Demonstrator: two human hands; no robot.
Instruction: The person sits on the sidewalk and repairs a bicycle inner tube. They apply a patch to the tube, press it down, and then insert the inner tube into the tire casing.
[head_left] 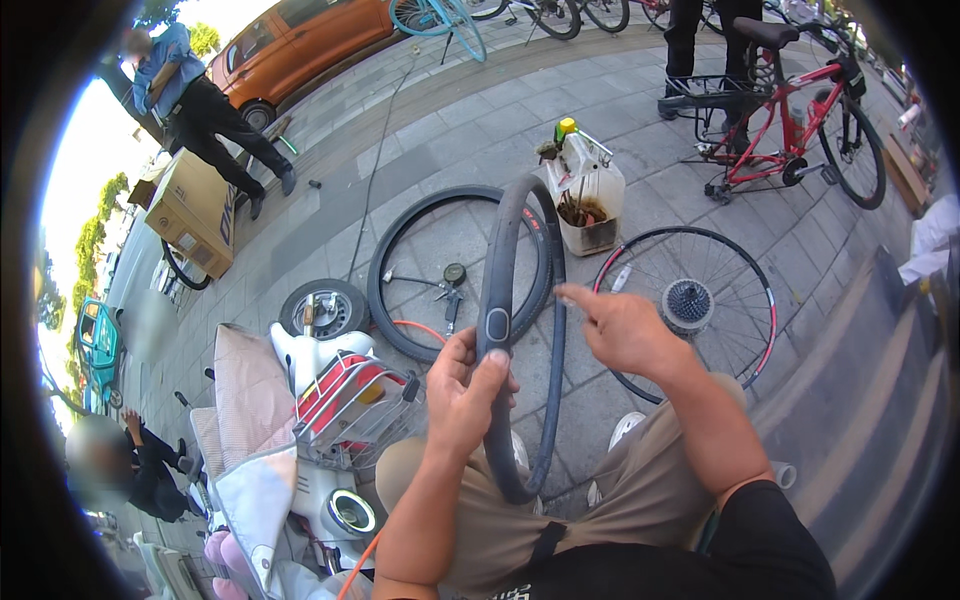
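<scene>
— Black rubber, matte and limp: the inner tube [520, 330] stood as a tall loop in front of the person's knees, gripped by the left hand [462, 392], fingers curled tight round its near side.
— And the right hand [622, 325]?
— Just beside the tube's right run, forefinger stretched toward it, the rest loosely folded; it held nothing that I could see.
— How far along did the work look?
— Stripped down, I judged. The tube was out, the tyre [455, 270] lay flat on the grey paving beyond, and the spoked wheel [690, 305] lay bare to its right. Refitting remained.
— Anything else out there?
— A hand pump [440, 290] inside the tyre's ring, a cut white plastic jug [588, 195] of tools behind, and a red bicycle [790, 130] farther off.
</scene>
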